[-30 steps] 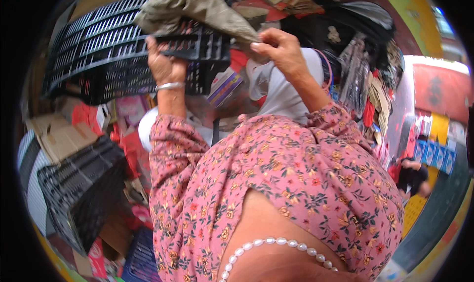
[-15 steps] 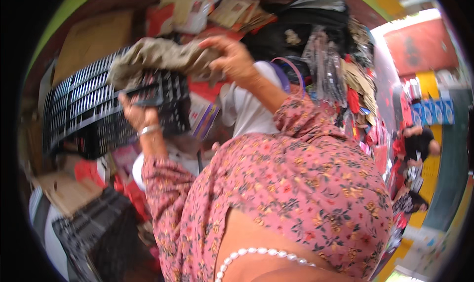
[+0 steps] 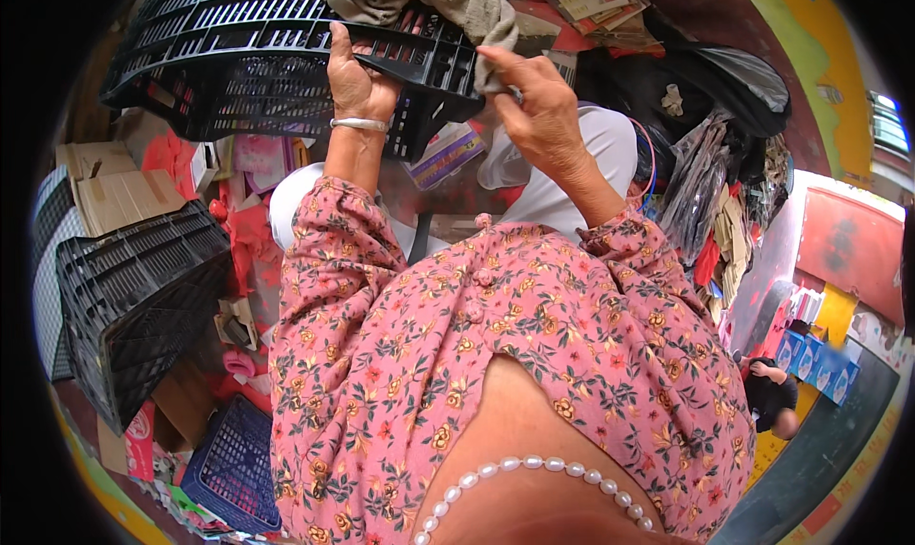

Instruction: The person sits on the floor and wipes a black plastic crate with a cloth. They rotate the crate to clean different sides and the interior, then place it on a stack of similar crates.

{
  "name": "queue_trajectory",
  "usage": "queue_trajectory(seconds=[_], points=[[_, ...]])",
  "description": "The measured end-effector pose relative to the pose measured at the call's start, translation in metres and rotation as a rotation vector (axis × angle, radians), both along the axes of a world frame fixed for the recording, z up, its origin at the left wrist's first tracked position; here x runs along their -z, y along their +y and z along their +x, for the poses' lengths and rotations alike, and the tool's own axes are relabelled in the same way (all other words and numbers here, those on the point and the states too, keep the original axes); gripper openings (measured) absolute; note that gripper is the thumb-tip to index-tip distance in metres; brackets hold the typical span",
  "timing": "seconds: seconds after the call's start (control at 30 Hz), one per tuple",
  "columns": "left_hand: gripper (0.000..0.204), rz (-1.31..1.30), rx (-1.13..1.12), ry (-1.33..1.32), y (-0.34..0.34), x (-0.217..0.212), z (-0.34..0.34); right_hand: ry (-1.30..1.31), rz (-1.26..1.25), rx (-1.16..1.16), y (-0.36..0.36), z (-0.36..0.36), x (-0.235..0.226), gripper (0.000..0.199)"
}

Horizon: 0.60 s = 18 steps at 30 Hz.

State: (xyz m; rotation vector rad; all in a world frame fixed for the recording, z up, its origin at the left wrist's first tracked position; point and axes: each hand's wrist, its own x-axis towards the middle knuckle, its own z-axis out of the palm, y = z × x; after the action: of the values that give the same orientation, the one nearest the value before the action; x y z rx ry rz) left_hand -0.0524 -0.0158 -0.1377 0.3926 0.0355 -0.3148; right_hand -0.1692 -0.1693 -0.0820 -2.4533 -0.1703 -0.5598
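A black plastic crate (image 3: 253,82) is held up in front of me, tilted, with slotted walls. My left hand (image 3: 362,92), with a bracelet at the wrist, grips its near edge, the thumb lying up along the outside. A crumpled grey-beige cloth (image 3: 472,9) drapes over the crate's top side. Its lower end hangs by the crate's right corner, pinched between the thumb and fingers of my right hand (image 3: 545,111). The top of the crate runs out of the picture.
Another black crate (image 3: 143,297) stands at the left beside flattened cardboard (image 3: 124,197), with a blue basket (image 3: 233,469) nearer me. Black bags (image 3: 629,97) and clear plastic wrapping (image 3: 696,178) pile up at the right. Farther right a person (image 3: 770,392) bends near blue boxes (image 3: 818,362).
The view has shifted, so the crate and both hands sit higher in the picture. My right hand has moved down past the crate's right corner, drawing the cloth's end with it.
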Motion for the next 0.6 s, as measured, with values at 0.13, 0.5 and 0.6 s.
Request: queue_trajectory(seconds=[0.13,0.5,0.6], points=[[0.059,-0.035,0.004,0.004,0.001,0.008,0.002,-0.06,-0.237,-0.147,0.003,0.0,0.013,0.05],[0.057,0.022,-0.023,0.05,0.0,0.002,-0.006,0.115,0.109,-0.004,0.021,-0.005,0.023,0.046],[0.057,0.073,-0.04,0.002,0.002,0.005,-0.003,0.442,1.047,-0.12,0.001,0.007,0.019,0.045]])
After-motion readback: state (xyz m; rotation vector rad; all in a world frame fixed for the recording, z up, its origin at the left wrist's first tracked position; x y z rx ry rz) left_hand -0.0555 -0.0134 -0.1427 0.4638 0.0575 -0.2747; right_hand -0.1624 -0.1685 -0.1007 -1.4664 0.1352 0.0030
